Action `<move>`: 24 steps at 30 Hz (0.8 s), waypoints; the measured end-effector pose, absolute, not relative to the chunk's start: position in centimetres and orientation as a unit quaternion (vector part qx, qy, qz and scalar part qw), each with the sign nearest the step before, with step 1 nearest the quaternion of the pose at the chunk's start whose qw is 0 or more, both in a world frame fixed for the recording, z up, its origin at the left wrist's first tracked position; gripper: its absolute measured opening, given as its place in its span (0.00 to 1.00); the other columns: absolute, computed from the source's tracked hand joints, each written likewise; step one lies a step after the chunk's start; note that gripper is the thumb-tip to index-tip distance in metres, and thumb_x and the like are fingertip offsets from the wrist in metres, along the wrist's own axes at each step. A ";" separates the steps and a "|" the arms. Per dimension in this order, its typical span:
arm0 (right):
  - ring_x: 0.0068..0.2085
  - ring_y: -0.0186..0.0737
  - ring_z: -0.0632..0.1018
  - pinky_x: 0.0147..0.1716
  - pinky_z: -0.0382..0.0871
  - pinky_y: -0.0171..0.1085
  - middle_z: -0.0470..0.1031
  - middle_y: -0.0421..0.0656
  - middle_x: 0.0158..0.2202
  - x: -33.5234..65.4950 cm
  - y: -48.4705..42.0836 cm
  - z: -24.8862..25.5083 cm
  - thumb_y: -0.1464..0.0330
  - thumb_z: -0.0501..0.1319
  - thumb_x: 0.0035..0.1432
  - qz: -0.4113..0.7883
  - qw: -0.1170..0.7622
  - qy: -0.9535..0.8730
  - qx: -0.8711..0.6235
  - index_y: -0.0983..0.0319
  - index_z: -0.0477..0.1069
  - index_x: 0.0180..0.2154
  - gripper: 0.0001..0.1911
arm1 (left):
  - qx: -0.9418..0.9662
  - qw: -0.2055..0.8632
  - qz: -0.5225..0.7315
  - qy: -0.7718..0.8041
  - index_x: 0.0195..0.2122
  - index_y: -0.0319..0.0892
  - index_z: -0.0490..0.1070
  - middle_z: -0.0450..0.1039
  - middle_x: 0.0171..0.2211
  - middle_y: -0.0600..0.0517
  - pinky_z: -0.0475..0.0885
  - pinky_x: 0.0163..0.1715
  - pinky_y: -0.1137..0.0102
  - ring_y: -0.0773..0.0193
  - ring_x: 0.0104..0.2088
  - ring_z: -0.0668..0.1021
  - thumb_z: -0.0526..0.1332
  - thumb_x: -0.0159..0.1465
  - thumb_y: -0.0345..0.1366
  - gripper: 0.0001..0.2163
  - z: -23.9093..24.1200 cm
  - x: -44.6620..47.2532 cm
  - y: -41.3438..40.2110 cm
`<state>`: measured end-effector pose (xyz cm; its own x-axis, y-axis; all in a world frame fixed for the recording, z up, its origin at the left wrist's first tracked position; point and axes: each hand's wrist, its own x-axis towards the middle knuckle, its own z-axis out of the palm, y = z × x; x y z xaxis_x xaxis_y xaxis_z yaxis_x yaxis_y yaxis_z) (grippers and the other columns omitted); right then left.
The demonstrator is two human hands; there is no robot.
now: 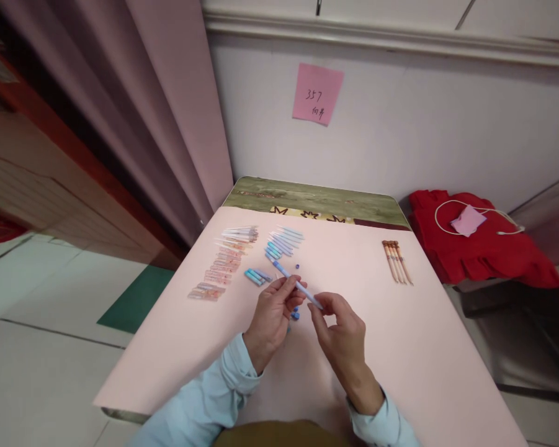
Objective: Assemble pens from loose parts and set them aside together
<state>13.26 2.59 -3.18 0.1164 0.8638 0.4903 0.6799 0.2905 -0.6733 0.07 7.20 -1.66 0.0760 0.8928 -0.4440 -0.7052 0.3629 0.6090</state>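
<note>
Between my two hands is a slim pale-blue pen [285,272], slanting from upper left to lower right above the table. My left hand [273,310] pinches it around the middle with thumb and fingers. At its lower right end, the thumb and fingertips of my right hand [339,323] close on it. Small blue caps [295,314] lie behind my left fingers, partly hidden, and one more small blue cap [297,266] sits beyond the pen. Several blue pen barrels [283,241] lie in a row past it. Short turquoise and blue pen parts [257,276] rest left of my left hand.
A column of pinkish clear pen parts [222,267] runs along the left of the pale-covered table [400,347]. Several brown-topped pens [397,262] lie at the right. A red cloth with a white cable [447,248] is beside the table. A pink note [317,93] is on the wall.
</note>
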 end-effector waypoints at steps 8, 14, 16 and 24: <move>0.21 0.30 0.74 0.22 0.62 0.30 0.76 0.38 0.24 13.3 2.4 -2.8 0.64 0.56 0.67 0.049 0.438 -0.665 -0.603 0.61 0.74 0.33 0.13 | 0.152 0.744 0.524 0.386 0.35 0.35 0.79 0.77 0.30 0.49 0.70 0.22 0.81 0.73 0.25 0.76 0.72 0.55 0.37 0.11 -1.9 0.1 6.9; 0.21 0.31 0.75 0.22 0.61 0.30 0.77 0.39 0.24 13.3 2.4 -3.1 0.59 0.52 0.70 0.052 0.398 -0.680 -0.613 0.61 0.76 0.32 0.20 | 0.165 0.738 0.524 0.391 0.35 0.36 0.79 0.74 0.25 0.52 0.64 0.18 0.82 0.77 0.20 0.70 0.72 0.53 0.40 0.13 -2.3 -0.1 6.8; 0.24 0.32 0.77 0.24 0.64 0.30 0.79 0.40 0.28 13.2 2.6 -3.2 0.56 0.57 0.67 0.056 0.414 -0.674 -0.609 0.62 0.76 0.38 0.17 | 0.165 0.735 0.527 0.393 0.34 0.35 0.79 0.72 0.22 0.53 0.63 0.18 0.82 0.77 0.19 0.68 0.73 0.53 0.41 0.14 -2.5 -0.1 6.8; 0.24 0.32 0.77 0.25 0.64 0.30 0.79 0.41 0.27 12.7 2.3 -3.6 0.59 0.59 0.66 0.063 0.428 -0.687 -0.584 0.61 0.76 0.34 0.14 | 0.202 0.728 0.517 0.402 0.32 0.36 0.78 0.75 0.28 0.50 0.52 0.14 0.80 0.77 0.19 0.66 0.72 0.53 0.42 0.13 -3.2 0.2 6.4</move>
